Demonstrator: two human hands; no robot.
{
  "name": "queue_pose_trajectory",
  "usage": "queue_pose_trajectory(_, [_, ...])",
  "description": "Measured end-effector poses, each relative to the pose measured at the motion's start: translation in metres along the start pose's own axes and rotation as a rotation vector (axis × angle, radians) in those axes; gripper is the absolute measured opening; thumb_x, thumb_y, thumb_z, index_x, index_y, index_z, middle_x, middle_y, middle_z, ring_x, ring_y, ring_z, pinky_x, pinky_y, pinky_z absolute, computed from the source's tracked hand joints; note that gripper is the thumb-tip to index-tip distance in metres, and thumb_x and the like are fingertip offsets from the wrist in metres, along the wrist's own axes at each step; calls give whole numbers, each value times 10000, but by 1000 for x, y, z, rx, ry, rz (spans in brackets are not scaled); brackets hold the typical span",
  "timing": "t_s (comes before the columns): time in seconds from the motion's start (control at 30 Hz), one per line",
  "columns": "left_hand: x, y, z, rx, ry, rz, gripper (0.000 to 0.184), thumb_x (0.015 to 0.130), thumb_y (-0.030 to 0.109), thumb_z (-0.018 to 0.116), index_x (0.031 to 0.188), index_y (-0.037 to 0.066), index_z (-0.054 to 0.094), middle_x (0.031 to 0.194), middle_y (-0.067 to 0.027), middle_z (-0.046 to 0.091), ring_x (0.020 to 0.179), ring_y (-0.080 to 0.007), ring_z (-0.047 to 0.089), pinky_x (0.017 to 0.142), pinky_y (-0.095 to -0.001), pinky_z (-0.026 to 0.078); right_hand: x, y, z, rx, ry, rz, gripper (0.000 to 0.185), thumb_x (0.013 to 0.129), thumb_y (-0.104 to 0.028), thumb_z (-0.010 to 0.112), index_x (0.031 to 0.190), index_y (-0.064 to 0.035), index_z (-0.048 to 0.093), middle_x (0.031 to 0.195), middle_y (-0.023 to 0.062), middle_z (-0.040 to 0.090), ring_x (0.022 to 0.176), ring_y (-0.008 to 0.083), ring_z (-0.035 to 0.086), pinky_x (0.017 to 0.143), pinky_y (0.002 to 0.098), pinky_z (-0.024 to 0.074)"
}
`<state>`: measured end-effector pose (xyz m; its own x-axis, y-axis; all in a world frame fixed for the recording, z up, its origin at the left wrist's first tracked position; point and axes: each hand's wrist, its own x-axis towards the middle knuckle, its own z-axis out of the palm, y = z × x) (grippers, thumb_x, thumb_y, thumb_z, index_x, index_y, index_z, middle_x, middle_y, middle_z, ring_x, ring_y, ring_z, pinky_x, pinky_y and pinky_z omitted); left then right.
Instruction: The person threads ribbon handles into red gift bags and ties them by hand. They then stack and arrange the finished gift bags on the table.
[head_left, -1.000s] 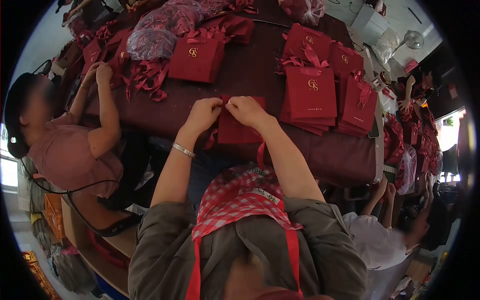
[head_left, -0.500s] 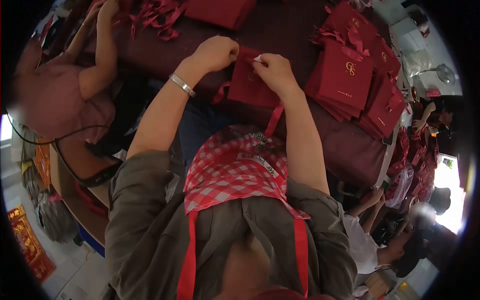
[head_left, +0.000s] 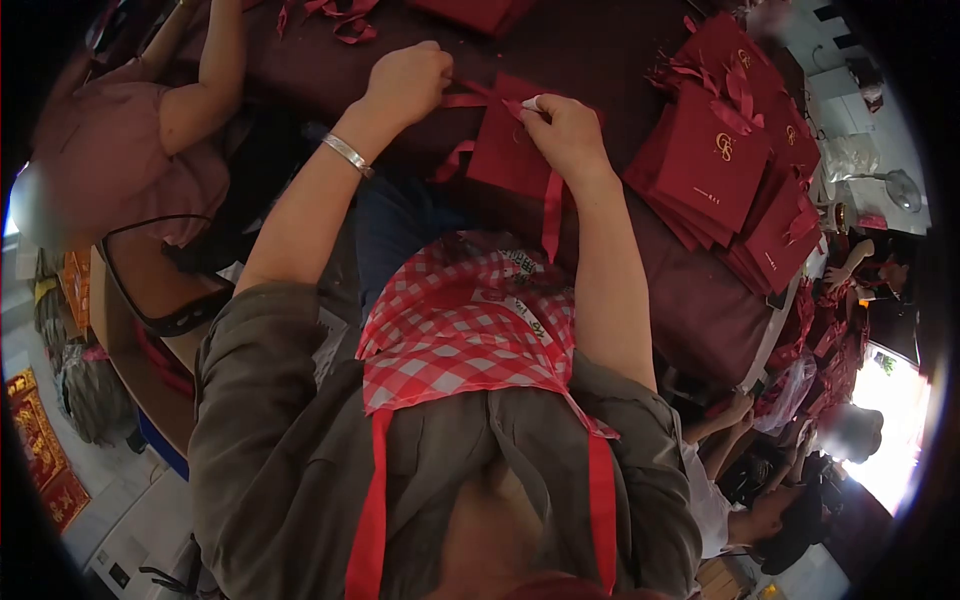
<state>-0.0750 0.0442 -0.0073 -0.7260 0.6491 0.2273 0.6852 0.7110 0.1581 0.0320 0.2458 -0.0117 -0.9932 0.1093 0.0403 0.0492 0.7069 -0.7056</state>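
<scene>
Maroon-covered table (head_left: pixel 590 48), red bag (head_left: pixel 502 155) at near edge, stacked red bags (head_left: pixel 705 165) right, loose ribbons (head_left: pixel 352 24) farther back

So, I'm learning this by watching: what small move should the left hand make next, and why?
Probably a gentle leftward pull on the ribbon: it stretches between the left hand and the bag, while the right hand is at the bag and seems placed to steady it.
</scene>
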Motion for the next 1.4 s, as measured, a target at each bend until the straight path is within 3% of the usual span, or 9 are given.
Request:
queue_pose_trajectory(0.33, [11,-40,5,23,50,-250,163,810,259,631,891,118,645,906,-73,623,863,-293,613,723,-404,497,-3,-3,-7,144,-53,68,247,770,-187,639,939,-8,664,827,135,680,798,234,656,710,339,501])
queue_pose_trajectory(0.57, [7,-38,8,-193,142,-276,142,780,202,653,892,117,644,922,-61,626,883,-272,621,753,-388,508,-5,-5,-8,94,-70,58,288,741,-142,627,991,-3,601,773,91,646,751,193,631,704,314,489])
queue_pose_trajectory(0.63, [-12,-7,-8,-305,495,-169,134,770,147,646,895,101,631,868,-65,621,828,-277,616,721,-378,505,-3,-2,-6,117,-60,67,284,742,-105,615,1002,7,588,722,62,626,700,138,609,677,286,479])
queue_pose_trajectory(0.83, [-96,121,0,-389,126,455,293,719,127,643,1008,175,645,773,-27,510,725,-207,555,627,-337,442,3,10,1,67,-50,27,304,770,-158,662,1011,8,582,744,67,632,703,151,613,657,276,481])
queue_pose_trajectory(1.03, [-103,144,38,-348,213,413,290,737,116,630,1024,154,642,839,-31,521,781,-199,542,684,-323,424,-33,-7,-13,69,201,-195,248,822,-142,645,1013,7,594,791,114,634,734,204,630,682,308,497])
queue_pose_trajectory(1.13, [-110,143,35,-474,264,379,282,732,86,638,1011,127,637,870,-42,548,791,-211,561,674,-335,436,-69,-9,-25,-12,401,-402,159,797,-85,621,947,-34,614,903,130,633,850,287,609,694,377,499])
queue_pose_trajectory(1.27, [-120,121,27,-674,281,179,260,718,-5,630,969,63,627,885,-84,588,783,-253,608,655,-336,484,-111,-4,-36,-273,228,-577,217,729,-27,614,932,-93,654,1119,117,557,1053,313,522,806,391,483])
queue_pose_trajectory(1.37, [-124,105,23,-799,322,-35,214,757,-20,610,959,48,627,868,-101,591,770,-243,620,645,-300,493,-130,5,-32,-476,-32,-591,202,739,-90,609,923,-149,670,1284,123,466,1276,362,343,1041,496,321])
queue_pose_trajectory(1.4, [-123,100,24,-857,354,-71,192,805,-9,597,992,30,612,863,-78,601,746,-163,611,628,-248,476,-132,9,-30,-475,-31,-593,202,739,-90,609,923,-149,670,1284,123,466,1276,362,343,1041,496,321])
